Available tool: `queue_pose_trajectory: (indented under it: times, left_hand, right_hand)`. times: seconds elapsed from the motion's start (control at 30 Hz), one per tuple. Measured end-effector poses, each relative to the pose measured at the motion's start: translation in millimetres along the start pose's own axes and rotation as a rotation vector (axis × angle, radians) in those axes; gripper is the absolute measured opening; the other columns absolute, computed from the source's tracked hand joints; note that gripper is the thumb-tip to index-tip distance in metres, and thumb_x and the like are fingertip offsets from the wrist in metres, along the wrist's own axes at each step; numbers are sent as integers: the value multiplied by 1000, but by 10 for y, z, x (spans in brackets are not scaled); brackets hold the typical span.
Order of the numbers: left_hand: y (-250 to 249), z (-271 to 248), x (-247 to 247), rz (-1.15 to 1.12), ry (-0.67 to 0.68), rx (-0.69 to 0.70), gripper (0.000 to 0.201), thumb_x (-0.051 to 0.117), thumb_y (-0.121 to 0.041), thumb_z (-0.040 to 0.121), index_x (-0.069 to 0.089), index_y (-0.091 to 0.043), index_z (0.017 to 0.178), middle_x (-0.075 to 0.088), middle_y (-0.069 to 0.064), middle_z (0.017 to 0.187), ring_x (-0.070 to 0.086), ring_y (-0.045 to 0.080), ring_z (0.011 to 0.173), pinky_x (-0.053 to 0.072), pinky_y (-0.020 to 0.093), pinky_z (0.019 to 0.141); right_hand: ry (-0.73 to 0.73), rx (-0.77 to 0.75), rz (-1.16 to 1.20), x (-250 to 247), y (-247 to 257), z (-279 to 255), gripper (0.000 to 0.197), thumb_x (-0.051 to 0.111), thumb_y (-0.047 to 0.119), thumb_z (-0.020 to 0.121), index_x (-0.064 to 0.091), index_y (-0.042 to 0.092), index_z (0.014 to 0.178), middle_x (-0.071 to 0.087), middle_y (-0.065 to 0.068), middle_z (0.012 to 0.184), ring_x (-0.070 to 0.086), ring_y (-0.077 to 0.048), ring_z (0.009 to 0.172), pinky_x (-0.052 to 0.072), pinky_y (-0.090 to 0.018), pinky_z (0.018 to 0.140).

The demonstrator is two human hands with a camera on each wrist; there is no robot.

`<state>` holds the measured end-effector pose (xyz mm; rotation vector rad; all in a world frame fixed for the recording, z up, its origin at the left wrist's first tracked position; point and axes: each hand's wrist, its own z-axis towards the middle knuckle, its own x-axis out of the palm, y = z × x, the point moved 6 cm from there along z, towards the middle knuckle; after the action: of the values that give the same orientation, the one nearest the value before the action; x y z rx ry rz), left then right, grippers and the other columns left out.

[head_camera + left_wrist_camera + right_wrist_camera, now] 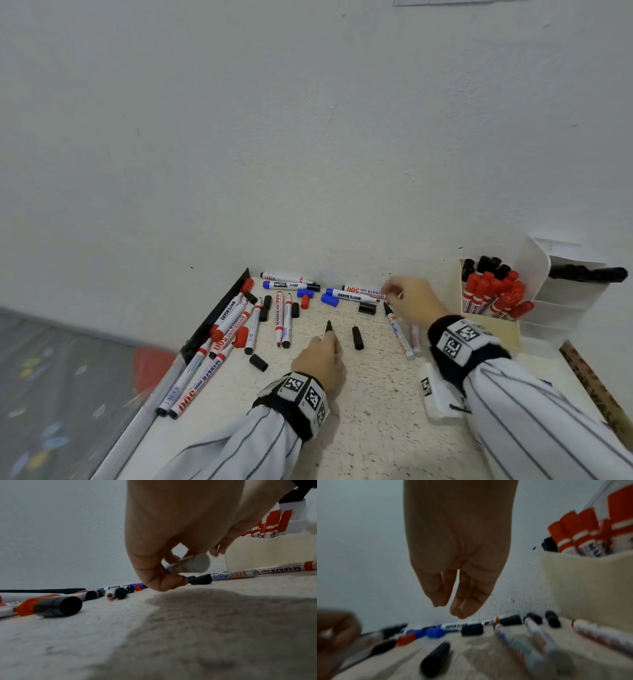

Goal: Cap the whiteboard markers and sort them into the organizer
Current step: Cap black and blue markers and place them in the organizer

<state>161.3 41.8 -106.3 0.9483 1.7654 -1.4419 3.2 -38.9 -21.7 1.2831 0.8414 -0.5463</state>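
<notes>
Left hand pinches a cylindrical marker – right hand fingers loose, empty

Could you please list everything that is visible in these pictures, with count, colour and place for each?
table: one, speckled cream, against the white wall.
organizer: one, white, at the far right of the table.
sorted markers: a bunch, red-capped with some black-capped behind, standing in the organizer.
loose markers: many, white barrels with red, black or blue ends, lying on the table, mostly at its left.
blue caps: two, loose, near the wall.
long black cap: one, between the hands.
held marker: one, black tip, uncapped, in the left hand.
ruler: one, wooden, at the right edge.
left hand: fingers grip the held marker.
right hand: fingers relaxed, holding nothing, above the markers near the wall.
</notes>
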Motion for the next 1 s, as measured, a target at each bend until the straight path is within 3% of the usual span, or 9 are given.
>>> queue_pose_trajectory:
  times: [0.07,0.17,0.23,0.33,0.43,0.6,0.7,0.83,1.0]
  left_hand:
    - [30,6,-63,-85,-70,-46,19,44,-19,95,40,-16,113,52,5,109,57,18,91,51,33,86]
    - [48,2,-139,-201,-160,-45,26,45,-12,94,36,-16,118,56,4,101,60,18,87,54,34,81]
    - [63,0,-177,-268,-204,-31,37,44,-7,93,31,-16,127,56,3,97,59,15,82,53,30,75]
    - [77,13,-195,-301,-210,-16,43,41,-8,96,27,-16,136,59,7,106,59,16,88,52,30,78]
    - [77,26,-189,-273,-202,4,31,34,-21,99,34,-18,130,59,3,99,59,15,83,51,31,73]
    - [82,69,-151,-172,-161,-5,30,27,-38,101,41,-23,123,58,-1,91,55,14,80,37,22,56]
    - [100,76,-146,-152,-161,-13,31,28,-41,100,43,-24,121,63,1,95,58,15,83,44,27,66]
    - [86,84,-143,-191,-184,38,28,32,-42,99,46,-26,117,57,-6,74,55,11,68,43,24,61]
    - [17,63,-135,-219,-187,107,23,37,-39,99,47,-26,115,45,-9,59,42,6,53,35,22,52]
  right_hand:
    - [131,26,-30,337,17,-58,23,50,13,91,63,20,110,62,-2,108,55,-9,80,47,-22,75]
    - [262,39,-87,725,8,-143,32,52,20,91,56,24,123,55,1,122,54,-11,105,42,-23,91]
    - [281,43,-152,862,-20,-149,30,53,23,91,58,20,121,55,0,124,55,-13,108,43,-23,91]
    - [241,72,-216,877,-85,-94,20,53,12,89,60,14,108,55,-7,119,56,-19,102,44,-22,84]
    - [212,84,-181,830,-125,-65,32,52,7,90,48,14,121,52,-8,121,52,-21,108,41,-24,86]
    - [-85,79,117,560,-73,-30,17,52,7,91,53,10,108,57,-6,107,53,-16,94,42,-24,79]
    - [-173,63,279,471,-28,-44,17,51,5,92,52,11,108,55,-4,104,53,-16,92,41,-20,74]
    - [-162,58,424,502,-36,-83,20,48,-1,92,53,17,98,56,-1,95,59,-19,93,51,-31,84]
    - [-135,60,603,524,-69,-115,23,46,-5,92,55,16,93,57,-3,95,62,-18,91,54,-28,83]
